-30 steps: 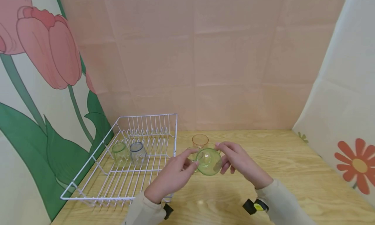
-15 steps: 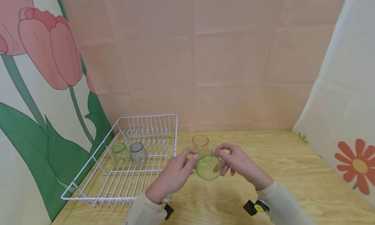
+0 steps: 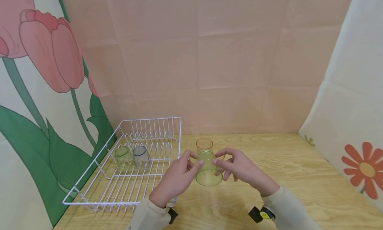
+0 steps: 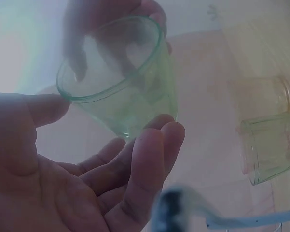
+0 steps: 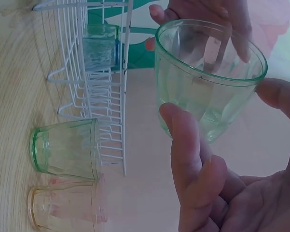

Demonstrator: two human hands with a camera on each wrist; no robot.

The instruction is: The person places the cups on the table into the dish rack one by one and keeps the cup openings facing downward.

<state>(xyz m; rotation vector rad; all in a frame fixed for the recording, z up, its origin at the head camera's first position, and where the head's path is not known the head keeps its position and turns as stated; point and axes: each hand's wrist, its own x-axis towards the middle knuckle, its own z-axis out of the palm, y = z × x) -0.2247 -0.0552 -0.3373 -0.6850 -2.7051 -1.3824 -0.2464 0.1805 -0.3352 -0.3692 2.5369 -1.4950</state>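
Note:
A clear green glass point(image 3: 208, 171) is held above the table between both hands. Its narrow base points up and its wide mouth faces down in the head view. My left hand point(image 3: 176, 178) grips its left side with thumb and fingertips. On the other side, my right hand point(image 3: 240, 166) pinches it between thumb and fingers. The glass's ribbed wall point(image 5: 202, 92) shows in the right wrist view. Behind the hands stand an orange-rimmed glass point(image 3: 204, 143), another green glass point(image 5: 65, 147) and an amber glass point(image 5: 67, 208), partly hidden in the head view.
On the left of the wooden table point(image 3: 299, 176) stands a white wire dish rack point(image 3: 125, 202). Inside it, a green glass point(image 3: 123, 159) and a blue glass point(image 3: 141, 158) sit side by side. A pink cloth backdrop point(image 3: 239, 73) rises behind the table.
Between my hands the green glass has turned: its mouth, which faced me, has tipped downward, bringing the base up. My fingers have shifted along its sides. Glasses in the rack stay put.

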